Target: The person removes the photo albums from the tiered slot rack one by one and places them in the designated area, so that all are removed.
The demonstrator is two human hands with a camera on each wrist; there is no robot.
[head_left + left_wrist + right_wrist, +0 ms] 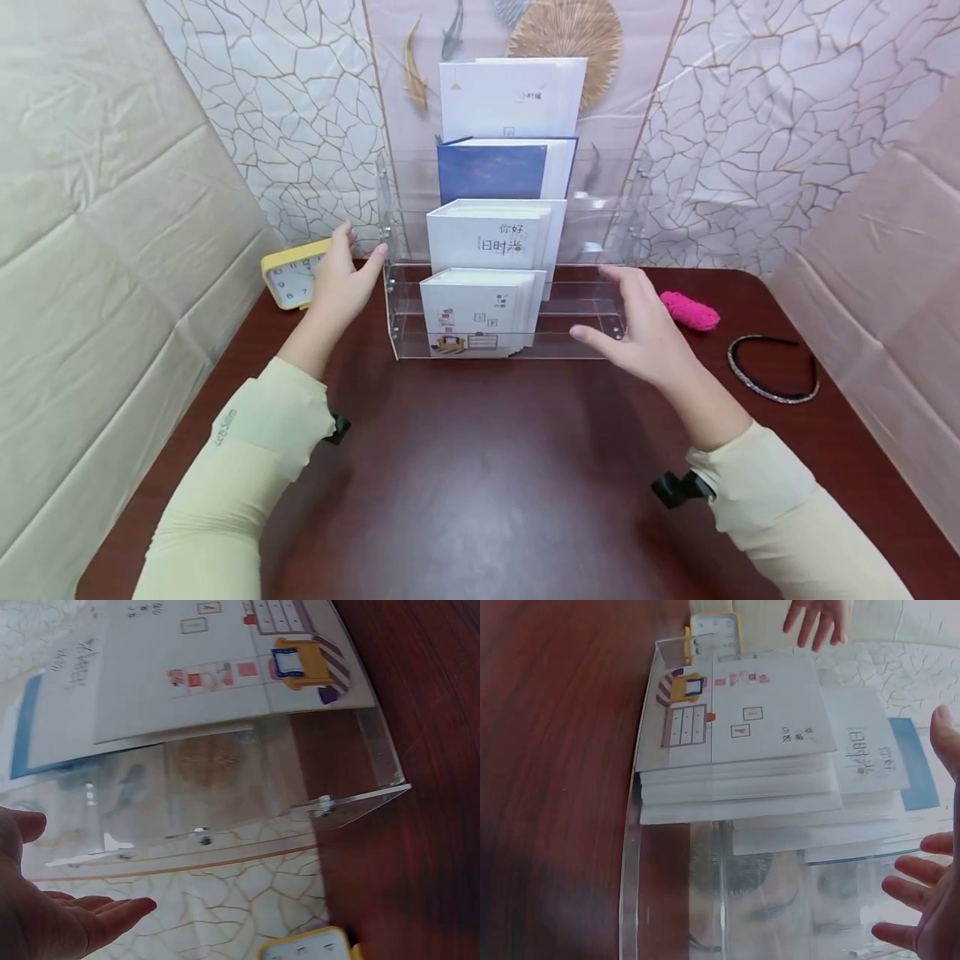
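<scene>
A clear acrylic tiered rack [577, 346] stands on the dark red-brown table, with books standing upright in its tiers. The lowest holds white books [472, 304] with a small furniture drawing; behind are more white books [465, 233], a blue-covered book [491, 171] and a tall white book [480, 100]. My left hand [340, 279] is beside the rack's left side, thumb near its edge, fingers extended; whether it touches is unclear. At the rack's front right, my right hand [645, 333] has thumb and fingers spread apart. The right wrist view shows nothing in that hand [930, 900].
A yellow-framed clock [288, 279] stands behind my left hand at the table's left. Right of the rack lie a bright pink fuzzy bundle [690, 311] and a glittery black headband [772, 392]. Fabric-covered walls [825, 100] enclose the table at the back and sides.
</scene>
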